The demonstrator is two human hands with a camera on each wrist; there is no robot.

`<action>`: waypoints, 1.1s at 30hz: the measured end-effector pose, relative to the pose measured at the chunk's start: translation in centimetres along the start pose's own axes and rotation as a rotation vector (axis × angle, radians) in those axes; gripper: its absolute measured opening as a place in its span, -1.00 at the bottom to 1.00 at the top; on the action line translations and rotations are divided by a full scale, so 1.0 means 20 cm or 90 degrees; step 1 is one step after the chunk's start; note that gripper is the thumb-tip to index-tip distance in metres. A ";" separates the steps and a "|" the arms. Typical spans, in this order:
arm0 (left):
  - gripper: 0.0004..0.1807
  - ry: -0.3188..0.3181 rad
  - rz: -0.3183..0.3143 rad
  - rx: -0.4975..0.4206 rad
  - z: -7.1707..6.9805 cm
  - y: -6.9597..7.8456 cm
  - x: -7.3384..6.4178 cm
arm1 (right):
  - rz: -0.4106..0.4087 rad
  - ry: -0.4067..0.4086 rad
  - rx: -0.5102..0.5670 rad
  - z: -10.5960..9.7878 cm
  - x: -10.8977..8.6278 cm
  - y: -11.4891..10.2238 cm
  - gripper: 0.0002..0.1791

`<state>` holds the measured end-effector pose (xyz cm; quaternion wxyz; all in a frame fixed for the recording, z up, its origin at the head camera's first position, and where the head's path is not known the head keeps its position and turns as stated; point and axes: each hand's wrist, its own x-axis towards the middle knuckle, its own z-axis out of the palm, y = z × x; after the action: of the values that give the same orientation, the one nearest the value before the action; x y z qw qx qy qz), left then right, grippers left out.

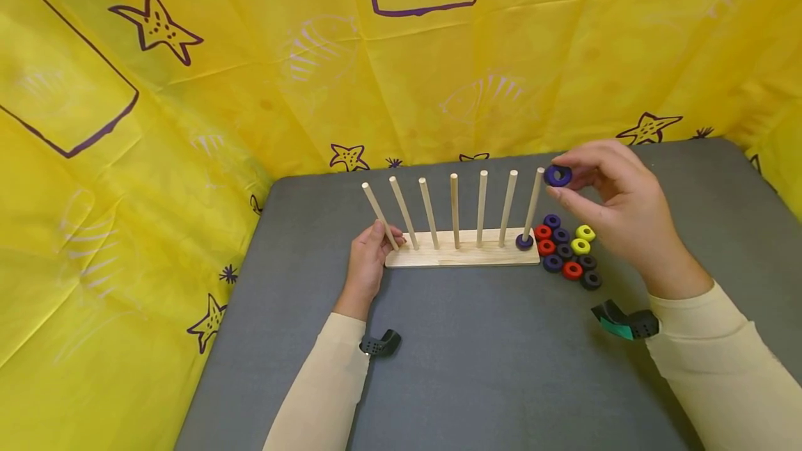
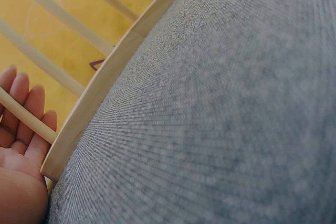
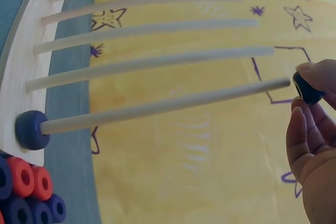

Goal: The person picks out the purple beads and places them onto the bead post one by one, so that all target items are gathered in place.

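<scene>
A wooden peg stand [image 1: 464,256] with several upright pegs lies on the table. My left hand [image 1: 370,256] holds its left end, the fingers around the base of the leftmost peg [image 2: 26,115] and the palm against the board's end. Raised at the right, my right hand [image 1: 626,207] pinches a dark blue ring [image 1: 557,175] between thumb and fingertips. That ring is right beside the tip of the rightmost peg [image 3: 168,104], its hole facing the head camera. Another blue ring [image 3: 32,130] sits at the bottom of this peg.
Loose red rings [image 1: 572,271], yellow rings [image 1: 585,233], blue rings and black rings [image 1: 591,280] lie in a cluster at the stand's right end. Grey cloth covers the table [image 1: 464,353]. A yellow patterned curtain [image 1: 250,75] hangs behind and at the sides.
</scene>
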<state>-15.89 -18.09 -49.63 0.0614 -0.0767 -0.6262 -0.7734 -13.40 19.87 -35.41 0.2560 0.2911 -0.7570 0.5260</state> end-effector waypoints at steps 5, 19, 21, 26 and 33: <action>-0.39 0.000 0.001 -0.010 0.00 -0.01 0.00 | -0.007 -0.009 0.001 0.02 0.02 -0.02 -0.45; -0.41 0.001 0.004 -0.022 0.00 -0.01 0.00 | 0.013 -0.005 0.011 0.06 0.06 -0.01 -0.50; -0.43 0.002 0.001 -0.021 0.00 -0.01 0.00 | 0.022 -0.007 0.004 0.07 0.06 -0.01 -0.50; -0.48 0.002 0.000 -0.018 0.00 -0.01 0.00 | 0.031 -0.004 -0.008 0.07 0.05 0.01 -0.50; -0.47 0.000 0.001 -0.012 0.00 -0.01 0.00 | 0.042 0.003 -0.019 0.08 0.04 0.04 -0.54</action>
<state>-15.91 -18.12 -49.84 0.0612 -0.0774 -0.6186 -0.7795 -14.69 18.42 -35.88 0.2448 0.2608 -0.7733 0.5235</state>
